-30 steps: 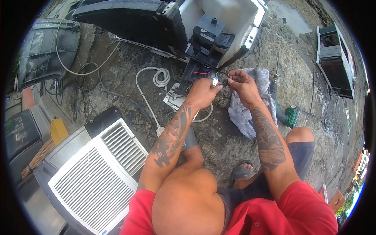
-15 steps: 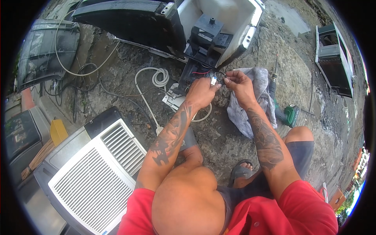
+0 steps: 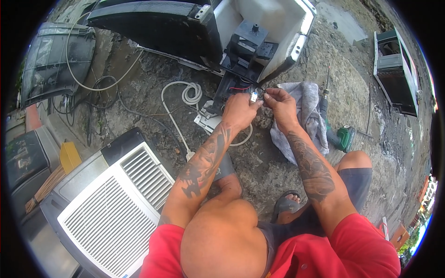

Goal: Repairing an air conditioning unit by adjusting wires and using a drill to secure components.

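Observation:
My left hand [image 3: 239, 112] is closed around a small white part with a bluish mark [image 3: 254, 96], which shows at its thumb side. Close by on the right, my right hand [image 3: 281, 105] pinches a thin dark wire [image 3: 261, 89] between thumb and fingertips. Both hands are over the dark control box [image 3: 226, 83], where a red wire [image 3: 239, 88] runs. Behind it stands a black bracket housing [image 3: 248, 41] inside the open white-lined casing [image 3: 289, 23]. My left fingers hide part of what they hold.
A grey cloth [image 3: 303, 99] lies right of my hands, beside a green-and-black cordless drill [image 3: 343, 136] with a long bit. A coiled white power cord [image 3: 187, 95] and white metal plate [image 3: 207, 121] are on the left. A louvred white front panel [image 3: 113, 215] rests nearer me.
My right hand has moved slightly left, closer to the left hand, still pinching the wire. The left hand keeps its hold on the white part. The view has shifted a little.

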Action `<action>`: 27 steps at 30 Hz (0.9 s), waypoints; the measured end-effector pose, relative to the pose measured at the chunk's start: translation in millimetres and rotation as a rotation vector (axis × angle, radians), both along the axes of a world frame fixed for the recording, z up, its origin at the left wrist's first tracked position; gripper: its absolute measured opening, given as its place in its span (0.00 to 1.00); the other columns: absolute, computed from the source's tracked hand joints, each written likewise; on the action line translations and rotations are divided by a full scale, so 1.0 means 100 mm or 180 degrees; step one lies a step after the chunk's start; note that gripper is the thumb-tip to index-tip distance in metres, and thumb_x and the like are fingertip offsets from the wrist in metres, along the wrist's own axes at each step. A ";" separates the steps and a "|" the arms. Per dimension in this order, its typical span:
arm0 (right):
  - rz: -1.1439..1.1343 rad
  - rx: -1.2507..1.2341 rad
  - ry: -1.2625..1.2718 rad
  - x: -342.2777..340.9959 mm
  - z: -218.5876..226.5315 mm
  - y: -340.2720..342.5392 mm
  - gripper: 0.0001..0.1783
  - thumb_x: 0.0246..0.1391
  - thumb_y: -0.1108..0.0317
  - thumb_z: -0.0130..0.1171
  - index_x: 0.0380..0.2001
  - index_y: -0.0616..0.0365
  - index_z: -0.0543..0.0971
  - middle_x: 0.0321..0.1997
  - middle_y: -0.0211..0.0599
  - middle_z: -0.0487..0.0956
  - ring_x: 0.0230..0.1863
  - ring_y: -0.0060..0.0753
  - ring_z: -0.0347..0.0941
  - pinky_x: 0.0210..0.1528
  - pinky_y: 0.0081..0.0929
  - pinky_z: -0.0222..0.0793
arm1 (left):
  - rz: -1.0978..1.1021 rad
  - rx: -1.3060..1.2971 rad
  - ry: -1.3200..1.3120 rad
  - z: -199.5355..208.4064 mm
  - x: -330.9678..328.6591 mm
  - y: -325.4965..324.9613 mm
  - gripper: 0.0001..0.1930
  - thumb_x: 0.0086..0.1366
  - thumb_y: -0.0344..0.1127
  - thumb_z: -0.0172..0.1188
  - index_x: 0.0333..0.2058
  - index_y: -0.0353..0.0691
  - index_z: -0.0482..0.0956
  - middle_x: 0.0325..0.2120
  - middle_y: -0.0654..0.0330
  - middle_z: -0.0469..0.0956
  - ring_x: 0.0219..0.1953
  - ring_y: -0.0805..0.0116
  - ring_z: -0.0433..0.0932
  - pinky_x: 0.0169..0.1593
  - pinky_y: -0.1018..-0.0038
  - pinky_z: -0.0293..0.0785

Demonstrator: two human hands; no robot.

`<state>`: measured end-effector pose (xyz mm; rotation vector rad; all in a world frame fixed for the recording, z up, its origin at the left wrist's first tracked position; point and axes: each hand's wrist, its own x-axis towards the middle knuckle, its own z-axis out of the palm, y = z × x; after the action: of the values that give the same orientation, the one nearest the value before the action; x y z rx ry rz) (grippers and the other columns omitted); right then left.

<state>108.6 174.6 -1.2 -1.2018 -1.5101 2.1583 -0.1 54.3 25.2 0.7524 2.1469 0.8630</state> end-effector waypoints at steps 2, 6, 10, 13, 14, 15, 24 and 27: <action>0.0155 0.0209 -0.0023 -0.01 0.09 -0.03 0.16 0.58 0.76 0.60 0.49 0.68 0.76 0.41 0.39 0.81 0.39 0.25 0.77 0.44 0.22 0.75 | 0.0072 -0.0009 0.0007 0.07 0.00 -0.05 0.13 0.61 0.39 0.64 0.38 0.34 0.80 0.26 0.52 0.82 0.32 0.59 0.83 0.37 0.66 0.74; 0.0301 0.1253 0.0113 0.02 0.08 -0.47 0.25 0.58 0.74 0.58 0.59 0.65 0.72 0.50 0.43 0.78 0.44 0.28 0.76 0.48 0.23 0.72 | 0.0837 0.0956 -0.0460 0.13 0.06 -0.28 0.20 0.57 0.29 0.65 0.48 0.33 0.75 0.35 0.51 0.82 0.38 0.63 0.83 0.41 0.71 0.78; 0.0266 0.2123 -0.0178 -0.21 0.19 -0.82 0.24 0.57 0.75 0.58 0.58 0.59 0.73 0.49 0.45 0.73 0.43 0.35 0.75 0.46 0.27 0.72 | 0.0852 0.1225 0.1232 0.14 0.07 -0.61 0.20 0.58 0.28 0.65 0.50 0.36 0.75 0.40 0.52 0.79 0.43 0.67 0.78 0.42 0.72 0.76; 0.0199 0.2787 -0.0530 -0.37 0.13 -0.79 0.23 0.54 0.73 0.62 0.56 0.54 0.77 0.42 0.42 0.73 0.41 0.42 0.72 0.44 0.34 0.71 | 0.1063 0.0892 0.2552 0.09 0.13 -0.79 0.20 0.58 0.30 0.66 0.49 0.38 0.75 0.40 0.56 0.77 0.44 0.71 0.72 0.43 0.74 0.71; 0.0382 0.3372 -0.0709 -0.37 0.07 -0.77 0.23 0.53 0.72 0.62 0.55 0.53 0.78 0.42 0.42 0.73 0.41 0.44 0.71 0.45 0.36 0.70 | 0.1763 0.0953 0.1909 0.07 0.17 -0.84 0.21 0.57 0.30 0.67 0.49 0.38 0.75 0.39 0.55 0.76 0.42 0.69 0.72 0.43 0.72 0.71; 0.0565 0.3961 -0.0888 -0.38 0.02 -0.73 0.23 0.52 0.71 0.63 0.54 0.52 0.79 0.41 0.42 0.73 0.42 0.45 0.70 0.45 0.38 0.69 | 0.2441 0.1011 0.1236 0.05 0.21 -0.89 0.22 0.56 0.31 0.67 0.50 0.37 0.74 0.38 0.55 0.75 0.39 0.67 0.73 0.42 0.71 0.72; -0.0307 0.1712 -0.0300 -0.19 0.07 -0.75 0.20 0.58 0.69 0.62 0.54 0.62 0.76 0.45 0.39 0.77 0.40 0.27 0.75 0.45 0.22 0.71 | 0.2264 0.1013 -0.0553 -0.19 0.19 -1.10 0.44 0.54 0.35 0.73 0.64 0.29 0.58 0.46 0.48 0.74 0.43 0.64 0.78 0.45 0.70 0.78; -0.0790 0.0832 0.0016 -0.08 -0.03 -0.64 0.20 0.59 0.64 0.63 0.50 0.67 0.78 0.45 0.35 0.81 0.44 0.20 0.74 0.47 0.18 0.70 | 0.1747 0.0931 0.0186 -0.11 0.10 -1.13 0.44 0.51 0.35 0.75 0.64 0.34 0.60 0.47 0.49 0.74 0.48 0.61 0.77 0.48 0.67 0.77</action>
<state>100.7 110.6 -4.4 -1.2183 -1.4960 1.7448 10.4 -59.0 14.4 0.3173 2.3463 1.4762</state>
